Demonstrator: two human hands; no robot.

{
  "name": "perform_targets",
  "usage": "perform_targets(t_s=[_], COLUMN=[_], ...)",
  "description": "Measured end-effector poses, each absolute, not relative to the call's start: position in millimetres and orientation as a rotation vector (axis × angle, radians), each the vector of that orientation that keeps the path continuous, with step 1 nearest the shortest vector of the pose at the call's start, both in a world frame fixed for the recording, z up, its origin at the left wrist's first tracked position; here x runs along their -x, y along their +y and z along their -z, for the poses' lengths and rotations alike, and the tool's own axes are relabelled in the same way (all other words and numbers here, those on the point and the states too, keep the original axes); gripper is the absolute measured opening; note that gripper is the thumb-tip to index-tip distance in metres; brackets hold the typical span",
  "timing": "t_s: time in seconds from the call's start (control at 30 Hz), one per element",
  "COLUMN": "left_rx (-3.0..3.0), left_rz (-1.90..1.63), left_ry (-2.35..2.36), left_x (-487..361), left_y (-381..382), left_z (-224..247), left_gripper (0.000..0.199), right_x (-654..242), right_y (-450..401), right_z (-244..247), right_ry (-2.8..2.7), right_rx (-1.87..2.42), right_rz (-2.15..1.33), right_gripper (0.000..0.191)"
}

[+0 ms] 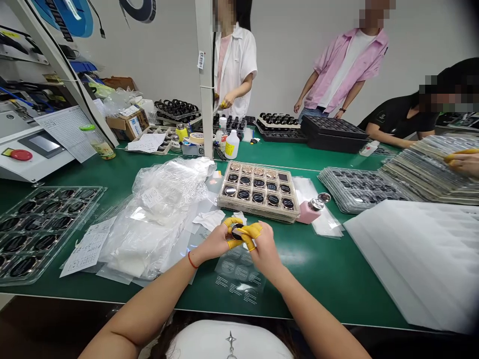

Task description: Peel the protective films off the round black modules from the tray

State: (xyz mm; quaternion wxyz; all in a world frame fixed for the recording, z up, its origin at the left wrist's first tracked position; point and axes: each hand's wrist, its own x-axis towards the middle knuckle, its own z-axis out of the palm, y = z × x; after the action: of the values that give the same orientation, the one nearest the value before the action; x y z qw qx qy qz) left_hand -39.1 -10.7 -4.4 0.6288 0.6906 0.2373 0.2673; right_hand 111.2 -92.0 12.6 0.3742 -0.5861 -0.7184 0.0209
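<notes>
Both hands meet over the green table, yellow covers on several fingertips. My left hand (pixel 220 238) grips a small round black disc (pixel 237 231) by its edge. Over the disc's right side, my right hand (pixel 259 243) has its fingers pinched together; whether anything small is between them is too hard to see. Below the hands lies a clear sheet (pixel 239 274) with round stickers and white print. Just beyond them stands a beige tray stack (pixel 258 213) holding round black and copper-coloured pieces in rows. White tissue (pixel 209 219) lies left of the hands.
Plastic bags (pixel 160 204) and a printed paper (pixel 88 247) cover the left, beside a clear tray (pixel 48 234) of discs. Right are a pink pump bottle (pixel 310 210), more clear trays (pixel 359 189) and white foam sheets (pixel 419 259). Bottles and several people are farther back; a yellow-tipped hand shows far right.
</notes>
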Motion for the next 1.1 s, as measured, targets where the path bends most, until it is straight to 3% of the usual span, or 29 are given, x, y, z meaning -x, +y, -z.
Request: perform_targets(t_s=[0.2, 0.37, 0.7, 0.9, 1.1], left_rx=[-1.613, -1.541, -1.427, -1.340, -1.372], left_rz=[-0.612, -0.568, -0.518, -0.494, -0.539], left_ry=[0.523, 0.519, 0.474, 0.498, 0.519], left_x=[40, 38, 38, 36, 38], left_y=[-8, -7, -2, -2, 1], left_z=[7, 11, 15, 16, 20], left_gripper=[0.038, 0.050, 0.052, 0.062, 0.057], right_x=[-108, -120, -126, -122, -112], right_y=[-71, -59, -81, -93, -99], right_z=[-4, -11, -18, -5, 9], right_ry=[-1.853, -1.858, -2.215, -2.207, -2.084], right_rx=[1.579, 1.652, 1.470, 1.476, 1.482], right_rz=[0.140, 0.080, 0.151, 0.293, 0.233], right_gripper=[0.020, 0.022, 0.045, 0.041, 0.038])
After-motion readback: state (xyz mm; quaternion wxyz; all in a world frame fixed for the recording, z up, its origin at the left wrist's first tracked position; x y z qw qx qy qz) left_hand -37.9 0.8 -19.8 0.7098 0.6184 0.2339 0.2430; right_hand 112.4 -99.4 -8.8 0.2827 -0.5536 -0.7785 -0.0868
